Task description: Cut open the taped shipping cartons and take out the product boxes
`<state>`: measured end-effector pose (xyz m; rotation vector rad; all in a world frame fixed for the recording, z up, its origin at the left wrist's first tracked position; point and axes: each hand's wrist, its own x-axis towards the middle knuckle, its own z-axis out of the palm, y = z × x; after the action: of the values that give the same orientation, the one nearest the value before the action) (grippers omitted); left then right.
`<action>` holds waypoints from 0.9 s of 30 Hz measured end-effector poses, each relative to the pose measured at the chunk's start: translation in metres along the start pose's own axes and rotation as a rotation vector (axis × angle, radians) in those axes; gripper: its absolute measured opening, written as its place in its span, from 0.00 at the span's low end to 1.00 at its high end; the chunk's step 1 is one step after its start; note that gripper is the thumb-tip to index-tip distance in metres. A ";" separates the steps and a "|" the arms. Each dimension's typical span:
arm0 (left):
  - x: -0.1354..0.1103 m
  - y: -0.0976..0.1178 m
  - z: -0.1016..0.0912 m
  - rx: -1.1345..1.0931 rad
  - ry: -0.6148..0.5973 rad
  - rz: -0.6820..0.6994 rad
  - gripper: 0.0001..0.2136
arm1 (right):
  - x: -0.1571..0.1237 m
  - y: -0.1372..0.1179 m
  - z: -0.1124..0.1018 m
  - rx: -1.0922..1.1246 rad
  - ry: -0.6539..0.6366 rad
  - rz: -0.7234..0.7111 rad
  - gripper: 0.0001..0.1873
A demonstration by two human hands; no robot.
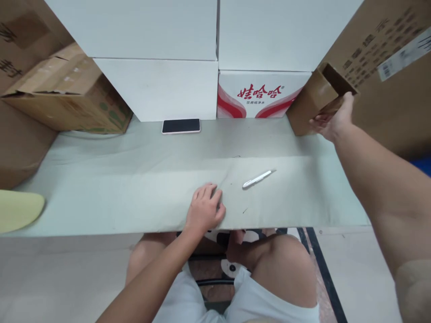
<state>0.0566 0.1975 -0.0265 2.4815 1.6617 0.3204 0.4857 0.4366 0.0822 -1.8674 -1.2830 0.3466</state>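
Observation:
My left hand (pixel 206 206) rests palm down near the front edge of the cloth-covered table (pixel 117 188), its fingers loosely bent and slightly apart, with nothing visible in them. To its right lies a slim white pen-shaped tool (pixel 257 179) with a thin grey tip; whether it is a pen or a craft knife I cannot tell. My right hand (pixel 336 119) reaches to the far right and grips a narrow, open-topped cardboard box (pixel 305 103). The thumb is at the box's upper rim and the fingers are lower on its side. The inside of the box is dark.
Stacked white boxes (pixel 178 87) line the back, one with red lettering (pixel 259 94). Before them lies a phone (pixel 181 126). Cardboard boxes (pixel 63 98) stand at left, and a large carton (pixel 387 103) at right. A yellow-green flat object (pixel 20 211) sits at the left edge.

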 end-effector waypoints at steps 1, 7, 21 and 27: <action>0.000 0.000 0.000 0.001 0.002 0.000 0.16 | 0.002 -0.003 0.005 0.024 -0.068 0.090 0.34; 0.000 0.000 0.001 -0.006 0.017 0.003 0.16 | -0.063 -0.009 0.037 0.093 -0.247 0.234 0.22; -0.005 0.011 -0.003 -0.163 -0.063 -0.063 0.17 | -0.360 -0.065 0.133 0.282 -0.431 -0.242 0.14; 0.012 -0.054 -0.031 -0.352 0.024 -0.180 0.12 | -0.365 -0.064 0.137 0.179 -0.434 -0.228 0.16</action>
<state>0.0043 0.2289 -0.0082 2.0675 1.6560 0.5670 0.1974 0.1923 -0.0338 -1.5232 -1.6747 0.7460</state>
